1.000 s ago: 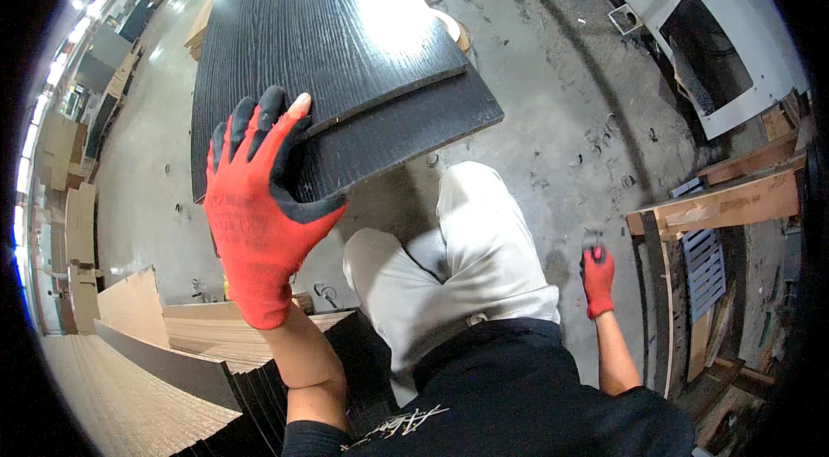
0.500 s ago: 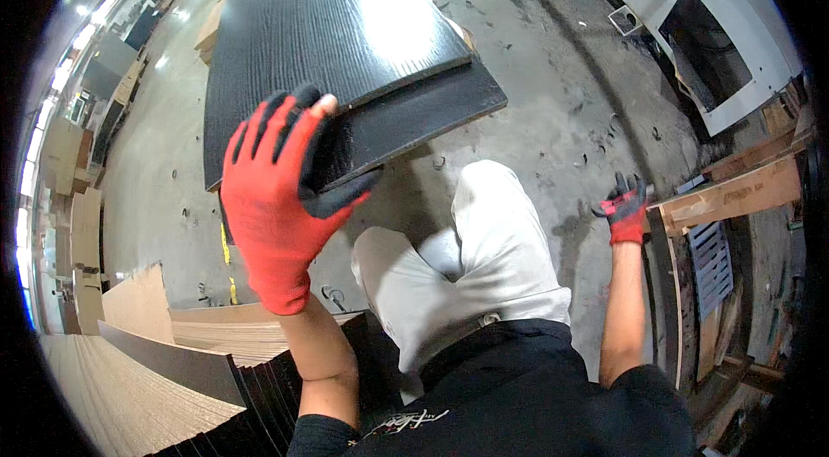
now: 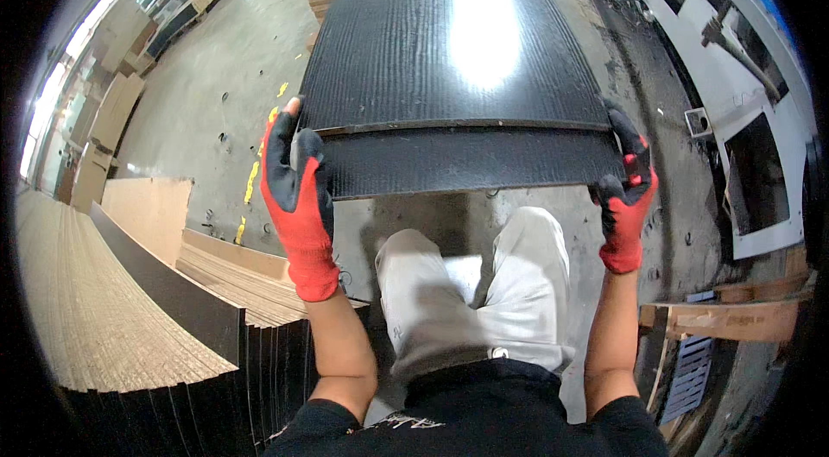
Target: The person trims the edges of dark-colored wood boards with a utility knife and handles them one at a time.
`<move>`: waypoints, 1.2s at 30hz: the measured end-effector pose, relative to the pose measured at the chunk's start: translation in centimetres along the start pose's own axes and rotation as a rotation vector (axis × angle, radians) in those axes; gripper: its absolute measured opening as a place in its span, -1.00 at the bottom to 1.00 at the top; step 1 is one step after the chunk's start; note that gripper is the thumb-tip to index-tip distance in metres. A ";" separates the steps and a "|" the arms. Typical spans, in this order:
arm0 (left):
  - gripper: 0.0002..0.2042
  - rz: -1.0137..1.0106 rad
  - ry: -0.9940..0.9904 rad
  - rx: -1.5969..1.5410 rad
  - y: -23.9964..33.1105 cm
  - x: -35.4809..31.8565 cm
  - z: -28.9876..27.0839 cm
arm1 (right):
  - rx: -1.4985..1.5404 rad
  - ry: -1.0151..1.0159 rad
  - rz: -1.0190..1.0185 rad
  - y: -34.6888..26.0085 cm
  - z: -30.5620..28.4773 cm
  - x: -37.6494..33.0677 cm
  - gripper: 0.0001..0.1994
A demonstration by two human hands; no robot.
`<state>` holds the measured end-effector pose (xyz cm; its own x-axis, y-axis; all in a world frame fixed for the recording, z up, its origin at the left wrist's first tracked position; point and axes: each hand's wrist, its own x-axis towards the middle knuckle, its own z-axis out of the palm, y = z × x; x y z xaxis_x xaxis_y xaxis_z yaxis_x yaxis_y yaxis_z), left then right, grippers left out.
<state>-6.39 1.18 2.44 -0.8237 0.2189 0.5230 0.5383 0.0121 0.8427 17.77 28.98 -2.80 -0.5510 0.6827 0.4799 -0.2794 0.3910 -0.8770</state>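
Two long black wood-grain boards lie one on the other in front of me. The upper board [image 3: 389, 51] is glossy, and the lower board [image 3: 466, 159] sticks out toward me beneath it. My left hand [image 3: 298, 172], in a red and black glove, grips the left edges near the close corner, its thumb on the near side. At the opposite edge, my right hand [image 3: 626, 189] in a matching glove is wrapped around the right side of the boards. Both hands sit at about the same height. The fingers under the boards are partly hidden, and the far ends run out of view.
To my left stand tightly packed rows of panels [image 3: 112, 293] with pale edges and black faces. A wooden frame [image 3: 734, 319] is at the lower right. Beyond it stands a white machine [image 3: 760, 172]. Yellow tape [image 3: 252, 182] marks the concrete floor.
My right hand has come in from the far right and taken hold of the boards' right edge. My left hand has shifted onto the left edge. The boards now appear squared up before me.
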 end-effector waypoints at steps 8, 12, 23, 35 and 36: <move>-0.57 0.077 -0.200 0.036 -2.2 4.7 0.0 | -0.171 -0.006 0.160 -0.2 -0.8 4.6 -0.32; -0.56 0.148 -0.194 0.147 -3.1 7.2 0.2 | -0.190 -0.059 0.193 -1.4 0.6 7.9 -0.38; -0.46 0.070 -0.009 0.517 -1.3 8.6 2.5 | -0.217 0.009 0.037 0.6 2.2 10.8 -0.60; -0.36 -0.110 -0.258 0.372 -3.8 9.9 2.2 | -0.205 -0.133 0.159 -1.5 3.6 11.0 -0.75; -0.33 -0.108 -0.283 0.375 -3.3 10.0 2.0 | -0.207 -0.123 0.159 -1.8 3.6 10.9 -0.74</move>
<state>-16.09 5.27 4.62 -0.8258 0.4530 0.3359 0.5221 0.3890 0.7590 9.43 33.51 3.89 -0.6695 0.6706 0.3195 -0.0224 0.4117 -0.9111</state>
